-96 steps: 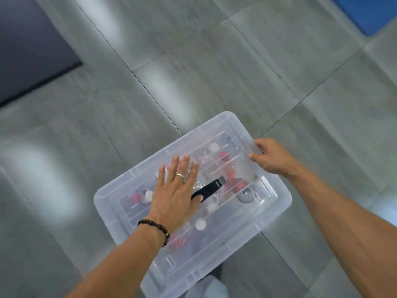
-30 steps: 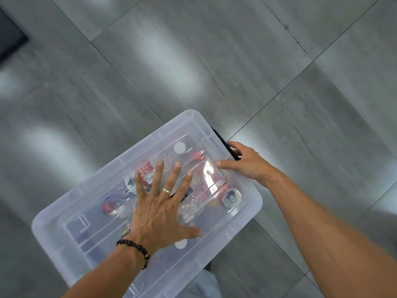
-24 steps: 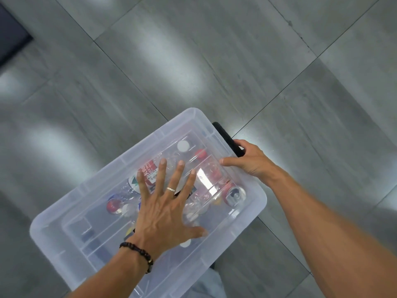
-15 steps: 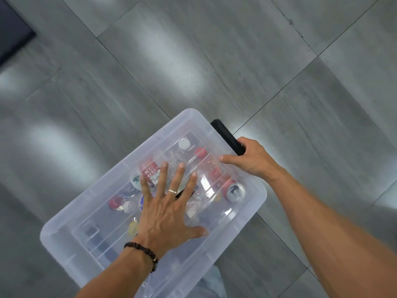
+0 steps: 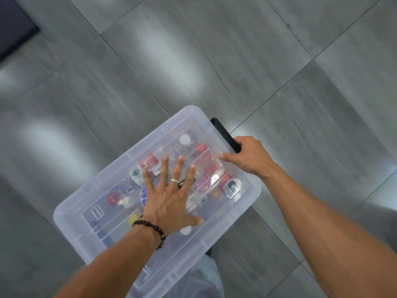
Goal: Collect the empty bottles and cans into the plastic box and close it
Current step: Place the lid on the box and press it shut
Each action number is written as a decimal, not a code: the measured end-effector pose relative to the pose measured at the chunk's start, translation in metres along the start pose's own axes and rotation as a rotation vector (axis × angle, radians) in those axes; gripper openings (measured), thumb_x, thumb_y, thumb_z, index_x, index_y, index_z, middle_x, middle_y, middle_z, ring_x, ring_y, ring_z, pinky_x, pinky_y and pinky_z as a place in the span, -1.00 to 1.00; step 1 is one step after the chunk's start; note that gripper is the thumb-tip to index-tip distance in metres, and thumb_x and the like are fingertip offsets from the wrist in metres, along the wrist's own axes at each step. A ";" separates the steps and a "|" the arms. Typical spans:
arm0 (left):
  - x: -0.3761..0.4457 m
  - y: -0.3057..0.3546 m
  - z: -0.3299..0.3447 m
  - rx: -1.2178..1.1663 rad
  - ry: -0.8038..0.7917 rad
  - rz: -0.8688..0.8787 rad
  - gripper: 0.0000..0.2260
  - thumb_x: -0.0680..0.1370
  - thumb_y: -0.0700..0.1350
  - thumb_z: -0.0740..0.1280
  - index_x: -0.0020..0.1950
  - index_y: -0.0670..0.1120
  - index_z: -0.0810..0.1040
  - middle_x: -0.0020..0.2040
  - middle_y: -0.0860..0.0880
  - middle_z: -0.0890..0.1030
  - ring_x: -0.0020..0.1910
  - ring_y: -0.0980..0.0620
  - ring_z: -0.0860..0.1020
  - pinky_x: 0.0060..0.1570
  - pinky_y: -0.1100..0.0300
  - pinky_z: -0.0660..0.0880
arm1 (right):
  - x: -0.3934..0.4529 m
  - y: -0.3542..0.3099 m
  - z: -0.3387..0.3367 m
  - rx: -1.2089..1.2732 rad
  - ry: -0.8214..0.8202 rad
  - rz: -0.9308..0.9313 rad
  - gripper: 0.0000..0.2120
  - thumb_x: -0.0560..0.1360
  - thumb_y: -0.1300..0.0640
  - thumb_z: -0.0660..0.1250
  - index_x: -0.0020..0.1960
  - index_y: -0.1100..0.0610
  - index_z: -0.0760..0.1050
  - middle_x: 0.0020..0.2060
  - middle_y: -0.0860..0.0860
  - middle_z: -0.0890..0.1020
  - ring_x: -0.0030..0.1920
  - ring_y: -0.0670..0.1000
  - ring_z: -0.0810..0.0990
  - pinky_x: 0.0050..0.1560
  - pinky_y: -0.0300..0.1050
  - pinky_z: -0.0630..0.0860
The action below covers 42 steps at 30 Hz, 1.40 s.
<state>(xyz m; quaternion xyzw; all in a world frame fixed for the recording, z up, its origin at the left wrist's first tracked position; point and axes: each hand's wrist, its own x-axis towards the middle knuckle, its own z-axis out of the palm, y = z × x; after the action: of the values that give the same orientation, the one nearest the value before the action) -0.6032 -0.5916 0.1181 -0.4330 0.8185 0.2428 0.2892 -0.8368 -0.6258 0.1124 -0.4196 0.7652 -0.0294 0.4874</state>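
Note:
A clear plastic box (image 5: 71, 214) lies on the floor with its translucent lid (image 5: 189, 117) on top. Through the lid I see several bottles and cans (image 5: 150, 166), red caps and a can top (image 5: 233, 187). My left hand (image 5: 169, 198) rests flat on the lid's middle, fingers spread. My right hand (image 5: 249, 157) is curled around the black latch handle (image 5: 223, 133) at the box's right end, thumb lying on the lid's edge.
Grey tiled floor (image 5: 193, 50) surrounds the box. A dark mat corner (image 5: 12, 29) shows at the top left. My light trouser leg (image 5: 204, 276) is just below the box.
My right hand has moved from the lid's edge onto the black latch, which has swung up beside the box end. The left hand stays flat on the lid.

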 end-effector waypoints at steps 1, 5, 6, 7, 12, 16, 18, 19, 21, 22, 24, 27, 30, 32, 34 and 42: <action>0.001 0.001 0.000 -0.004 -0.001 -0.004 0.10 0.24 0.56 0.16 0.44 0.09 -0.47 0.44 -0.08 -0.49 0.36 -0.26 -0.54 0.24 -0.51 -0.31 | -0.001 -0.001 -0.002 0.004 0.001 -0.008 -0.68 0.32 -0.07 0.52 -0.23 0.12 0.48 -0.40 -0.02 0.45 -0.38 0.00 0.42 -0.37 -0.16 0.32; 0.001 0.002 0.004 -0.010 0.001 0.000 0.10 0.25 0.55 0.17 0.42 0.09 -0.49 0.44 -0.09 -0.51 0.35 -0.26 -0.54 0.23 -0.51 -0.34 | -0.002 -0.002 0.007 -0.074 0.096 -0.026 -0.72 0.37 -0.01 0.49 -0.25 0.18 0.50 -0.44 -0.02 0.45 -0.43 -0.01 0.42 -0.42 -0.16 0.29; 0.002 0.002 0.005 -0.012 0.000 -0.002 0.11 0.25 0.55 0.17 0.43 0.09 -0.48 0.44 -0.09 -0.51 0.35 -0.26 -0.54 0.21 -0.50 -0.37 | -0.001 -0.001 0.013 -0.112 0.137 -0.032 -0.72 0.39 0.00 0.47 -0.24 0.20 0.51 -0.45 0.00 0.46 -0.43 0.01 0.42 -0.43 -0.17 0.30; 0.002 0.002 0.006 -0.011 0.004 -0.002 0.11 0.24 0.56 0.17 0.43 0.09 -0.48 0.44 -0.09 -0.50 0.36 -0.25 -0.54 0.20 -0.49 -0.40 | -0.002 -0.001 0.017 -0.137 0.170 -0.031 -0.72 0.40 0.01 0.46 -0.23 0.22 0.51 -0.45 0.01 0.46 -0.43 0.02 0.43 -0.43 -0.17 0.30; 0.003 -0.002 0.008 -0.019 0.013 0.008 0.12 0.23 0.57 0.17 0.44 0.10 -0.46 0.45 -0.07 -0.49 0.36 -0.23 -0.54 0.21 -0.47 -0.41 | -0.008 -0.009 0.023 -0.252 0.253 0.003 -0.81 0.46 0.05 0.36 -0.11 0.19 0.51 -0.31 0.05 0.58 -0.24 0.11 0.59 -0.34 -0.12 0.39; 0.000 -0.005 0.010 -0.039 0.069 0.020 0.13 0.21 0.58 0.14 0.43 0.09 -0.49 0.44 -0.03 -0.50 0.37 -0.18 -0.54 0.24 -0.45 -0.40 | -0.041 -0.033 0.059 -0.434 0.226 -0.307 -0.47 0.56 -0.01 0.23 0.46 0.14 0.22 0.48 0.14 0.26 0.50 0.17 0.17 0.41 0.09 0.27; -0.004 -0.007 0.012 -0.057 0.104 0.021 0.14 0.22 0.59 0.11 0.44 0.04 -0.49 0.45 -0.02 -0.49 0.38 -0.13 -0.54 0.27 -0.39 -0.43 | -0.055 -0.039 0.080 -0.409 0.054 -0.394 -0.35 0.56 -0.04 0.24 0.55 0.08 0.06 0.57 0.08 -0.05 0.56 0.10 -0.14 0.53 0.14 -0.04; -0.007 -0.010 0.013 -0.073 0.124 0.017 0.15 0.22 0.60 0.09 0.44 0.00 -0.49 0.45 -0.03 -0.48 0.39 -0.10 -0.53 0.30 -0.33 -0.46 | -0.059 -0.037 0.087 -0.392 -0.018 -0.379 -0.29 0.54 -0.08 0.26 0.56 0.03 -0.01 0.57 0.04 -0.15 0.55 0.08 -0.24 0.53 0.14 -0.14; -0.016 -0.020 0.017 -0.112 0.168 0.020 0.16 0.24 0.60 0.08 0.44 -0.06 -0.49 0.47 -0.06 -0.45 0.41 -0.04 -0.50 0.37 -0.17 -0.47 | -0.060 -0.033 0.090 -0.399 -0.094 -0.343 -0.12 0.46 -0.18 0.34 0.57 -0.02 -0.12 0.55 0.01 -0.28 0.52 0.06 -0.36 0.50 0.12 -0.25; -0.025 -0.026 0.020 -0.119 0.192 0.031 0.14 0.26 0.59 0.07 0.45 -0.08 -0.47 0.49 -0.08 -0.41 0.43 -0.03 -0.48 0.40 -0.11 -0.44 | -0.060 -0.033 0.089 -0.434 -0.113 -0.339 -0.04 0.43 -0.21 0.37 0.57 -0.03 -0.17 0.54 0.01 -0.32 0.51 0.06 -0.39 0.48 0.11 -0.28; -0.051 -0.041 0.029 -0.084 0.233 0.012 0.09 0.30 0.58 0.03 0.51 -0.10 -0.34 0.53 -0.10 -0.30 0.48 -0.06 -0.37 0.43 -0.13 -0.34 | -0.062 -0.036 0.087 -0.504 -0.129 -0.327 0.03 0.39 -0.24 0.40 0.56 -0.04 -0.23 0.52 0.02 -0.36 0.50 0.07 -0.42 0.47 0.11 -0.28; -0.106 -0.068 0.050 -0.048 0.258 -0.092 0.02 0.33 0.55 -0.03 0.54 -0.14 -0.10 0.56 -0.15 -0.11 0.53 -0.15 -0.17 0.42 -0.25 -0.23 | -0.068 -0.043 0.091 -0.534 -0.098 -0.276 0.04 0.39 -0.20 0.42 0.56 -0.03 -0.24 0.53 0.03 -0.34 0.51 0.08 -0.38 0.49 0.20 -0.21; -0.152 -0.095 0.072 -0.059 0.197 -0.163 0.03 0.32 0.57 -0.05 0.55 -0.12 -0.08 0.56 -0.15 -0.11 0.53 -0.18 -0.15 0.41 -0.34 -0.17 | -0.077 -0.056 0.097 -0.611 -0.044 -0.220 -0.01 0.43 -0.12 0.42 0.56 -0.03 -0.21 0.55 0.05 -0.28 0.53 0.16 -0.32 0.47 0.26 -0.15; -0.162 -0.104 0.081 -0.096 0.170 -0.188 0.04 0.29 0.59 -0.09 0.55 -0.09 -0.12 0.57 -0.11 -0.13 0.53 -0.16 -0.17 0.40 -0.37 -0.15 | -0.092 -0.071 0.111 -0.742 -0.008 -0.304 -0.07 0.48 -0.07 0.38 0.55 -0.08 -0.25 0.54 0.06 -0.31 0.52 0.22 -0.31 0.48 0.31 -0.12; -0.159 -0.106 0.088 -0.139 0.183 -0.190 0.05 0.27 0.61 -0.10 0.55 -0.05 -0.17 0.57 -0.07 -0.15 0.53 -0.12 -0.20 0.40 -0.36 -0.18 | -0.112 -0.087 0.140 -0.829 -0.087 -0.449 -0.05 0.47 -0.16 0.36 0.53 -0.13 -0.30 0.52 0.05 -0.37 0.50 0.23 -0.35 0.47 0.36 -0.13; -0.151 -0.126 0.119 -0.298 0.257 -0.101 0.08 0.23 0.63 -0.08 0.52 0.00 -0.32 0.52 0.01 -0.36 0.46 0.01 -0.43 0.41 -0.26 -0.33 | -0.142 -0.106 0.214 -0.936 -0.275 -0.365 0.17 0.23 -0.37 0.44 0.48 -0.27 -0.38 0.43 0.05 -0.55 0.40 0.38 -0.49 0.34 0.50 -0.16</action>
<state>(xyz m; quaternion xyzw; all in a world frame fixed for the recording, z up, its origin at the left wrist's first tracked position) -0.3955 -0.4925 0.1174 -0.5389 0.7809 0.2893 0.1270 -0.5824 -0.5208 0.1510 -0.7194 0.5395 0.2868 0.3304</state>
